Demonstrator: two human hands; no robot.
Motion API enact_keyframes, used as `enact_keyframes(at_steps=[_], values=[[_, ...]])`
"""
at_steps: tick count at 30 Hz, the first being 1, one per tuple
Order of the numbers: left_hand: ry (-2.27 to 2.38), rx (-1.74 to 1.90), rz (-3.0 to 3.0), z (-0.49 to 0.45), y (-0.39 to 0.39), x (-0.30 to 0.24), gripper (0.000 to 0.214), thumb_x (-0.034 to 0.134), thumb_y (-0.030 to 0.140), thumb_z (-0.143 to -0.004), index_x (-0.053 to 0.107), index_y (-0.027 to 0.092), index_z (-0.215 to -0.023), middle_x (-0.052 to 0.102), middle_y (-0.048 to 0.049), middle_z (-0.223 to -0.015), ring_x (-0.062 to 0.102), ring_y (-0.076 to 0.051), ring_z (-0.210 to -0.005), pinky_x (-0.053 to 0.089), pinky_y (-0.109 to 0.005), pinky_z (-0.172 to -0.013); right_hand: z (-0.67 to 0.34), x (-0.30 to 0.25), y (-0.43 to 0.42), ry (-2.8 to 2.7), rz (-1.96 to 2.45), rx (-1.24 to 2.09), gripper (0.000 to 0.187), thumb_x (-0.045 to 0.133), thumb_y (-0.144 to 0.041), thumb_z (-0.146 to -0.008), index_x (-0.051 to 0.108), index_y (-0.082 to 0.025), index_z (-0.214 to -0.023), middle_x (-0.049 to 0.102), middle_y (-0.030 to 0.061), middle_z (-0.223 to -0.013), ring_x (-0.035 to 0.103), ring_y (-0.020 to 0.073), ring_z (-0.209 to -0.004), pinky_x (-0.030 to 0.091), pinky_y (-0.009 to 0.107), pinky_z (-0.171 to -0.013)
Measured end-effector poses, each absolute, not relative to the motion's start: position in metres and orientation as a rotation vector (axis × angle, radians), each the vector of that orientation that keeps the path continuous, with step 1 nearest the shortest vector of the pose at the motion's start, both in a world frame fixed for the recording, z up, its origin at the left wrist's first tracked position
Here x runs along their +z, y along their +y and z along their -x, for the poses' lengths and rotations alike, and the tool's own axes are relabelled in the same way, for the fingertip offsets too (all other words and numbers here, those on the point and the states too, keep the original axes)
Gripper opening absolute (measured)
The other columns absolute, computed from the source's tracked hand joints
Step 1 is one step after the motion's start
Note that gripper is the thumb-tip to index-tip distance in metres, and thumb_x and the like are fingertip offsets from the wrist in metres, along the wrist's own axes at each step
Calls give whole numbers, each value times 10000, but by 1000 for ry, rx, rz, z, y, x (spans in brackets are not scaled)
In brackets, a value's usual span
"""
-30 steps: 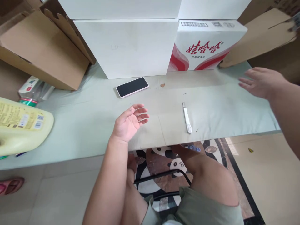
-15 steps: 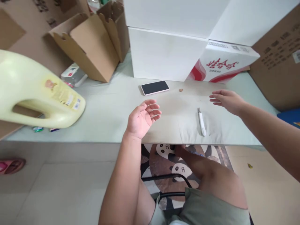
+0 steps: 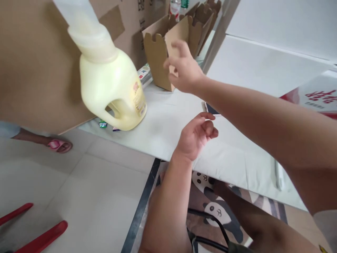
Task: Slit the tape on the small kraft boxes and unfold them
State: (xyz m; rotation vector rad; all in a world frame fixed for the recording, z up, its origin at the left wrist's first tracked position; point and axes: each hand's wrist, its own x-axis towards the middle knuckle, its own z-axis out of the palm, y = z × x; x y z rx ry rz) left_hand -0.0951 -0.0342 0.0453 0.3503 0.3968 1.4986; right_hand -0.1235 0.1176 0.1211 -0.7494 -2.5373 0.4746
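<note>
My right hand (image 3: 185, 68) reaches left across the table, fingers spread and bent, with nothing visible in it. It overlaps the open brown cardboard carton (image 3: 159, 63) with notched edges; whether the fingertips touch it I cannot tell. My left hand (image 3: 196, 136) is above the table near its front edge, palm turned inward and fingers loosely curled but apart, with nothing in it. Just beyond that hand lies a phone (image 3: 212, 109), partly covered by my right forearm. A white utility knife (image 3: 279, 175) lies at the right, also partly behind that arm.
A large pale-yellow jug (image 3: 126, 109) stands left on the cloth-covered table (image 3: 163, 116), beside a big brown box (image 3: 34, 70). White boxes (image 3: 252, 70) stand at the back right. Another person's sandalled foot (image 3: 60, 144) and red bars (image 3: 44, 239) show at lower left.
My right hand has swung from the right side over to the cardboard carton. The view has turned left. The left hand's fingers have curled more.
</note>
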Motion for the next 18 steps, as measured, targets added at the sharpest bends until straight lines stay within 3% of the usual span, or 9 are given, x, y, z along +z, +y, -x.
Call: enact_keyframes(at_steps=[2, 4, 7, 10, 12, 16, 18], values=[[387, 1496, -346, 98, -34, 45, 160, 648, 347, -783, 664, 192, -815, 438, 25, -581, 550, -137, -611, 454, -311, -696, 148, 135, 119, -2566, 731, 394, 339, 526, -130, -825, 741, -85, -1083, 351, 93, -1674, 696, 249, -1255, 561, 379, -905], [398, 1497, -347, 100, -36, 46, 157, 634, 351, -795, 658, 198, -817, 441, 21, -607, 540, -137, -617, 448, -323, -702, 164, 146, 125, -2643, 819, 305, 358, 544, -160, -786, 762, -55, -1051, 450, 77, -1604, 639, 350, -1301, 545, 355, -827], [487, 1532, -376, 101, -37, 45, 149, 633, 359, -813, 654, 211, -798, 428, 19, -601, 503, -138, -604, 434, -329, -686, 167, 155, 134, -2718, 950, 206, 373, 577, -145, -770, 772, -9, -1057, 616, 46, -1374, 548, 416, -1366, 492, 438, -946], [667, 1672, -391, 98, -37, 41, 145, 629, 327, -854, 643, 220, -757, 389, 29, -565, 450, -131, -573, 406, -314, -654, 140, 158, 134, -2693, 970, 169, 377, 514, -102, -833, 788, -25, -1080, 673, 20, -1226, 554, 361, -1389, 412, 471, -1099], [855, 1850, -345, 97, -37, 39, 173, 604, 276, -892, 607, 224, -728, 372, 36, -562, 431, -127, -570, 390, -300, -654, 102, 158, 123, -2604, 983, 193, 372, 492, -100, -868, 798, -69, -1077, 704, 22, -1184, 628, 295, -1315, 444, 446, -1119], [1288, 2277, -233, 97, -43, 41, 242, 538, 154, -926, 507, 219, -694, 425, 31, -653, 469, -122, -666, 399, -261, -719, -13, 146, 79, -2309, 1041, 219, 172, 603, -175, -879, 746, -148, -787, 756, 77, -968, 726, 206, -1005, 561, 380, -955], [1389, 2395, -276, 97, -46, 44, 204, 533, 144, -926, 536, 225, -739, 504, 28, -743, 546, -122, -789, 430, -242, -807, -75, 132, 51, -2101, 1015, 138, 203, 593, -207, -876, 683, -204, -694, 749, 71, -873, 732, 216, -966, 560, 422, -942]])
